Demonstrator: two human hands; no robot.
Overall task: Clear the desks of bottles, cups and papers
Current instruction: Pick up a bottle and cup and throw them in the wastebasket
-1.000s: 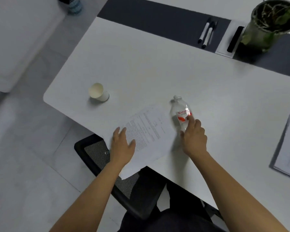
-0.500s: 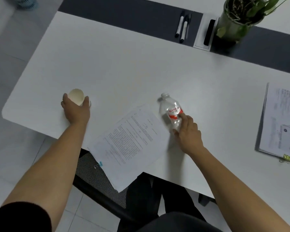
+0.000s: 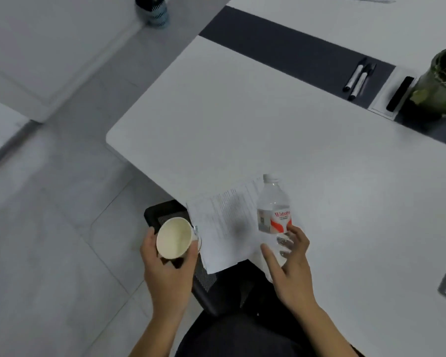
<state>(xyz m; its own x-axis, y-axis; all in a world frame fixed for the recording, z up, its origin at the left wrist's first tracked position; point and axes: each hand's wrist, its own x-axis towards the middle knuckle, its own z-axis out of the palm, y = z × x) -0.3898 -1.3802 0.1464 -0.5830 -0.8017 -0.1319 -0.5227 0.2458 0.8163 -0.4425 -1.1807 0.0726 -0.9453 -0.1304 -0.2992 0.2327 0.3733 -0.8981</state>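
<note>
left hand (image 3: 165,264): my fingers are curled round the paper cup (image 3: 175,238), holding it out past the desk (image 3: 242,124) edge, mouth tipped toward me.
right hand (image 3: 289,266): fingers and thumb wrap the water bottle (image 3: 274,212) low down, so it stays upright.
printed sheet (image 3: 224,228): flat on the near edge, overhanging. Both hands are full, so I guess it goes last.

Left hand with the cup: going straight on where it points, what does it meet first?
Likely the near edge of the desk, just beyond the chair back; height is unclear, so the left hand and paper cup might pass over it.
</note>
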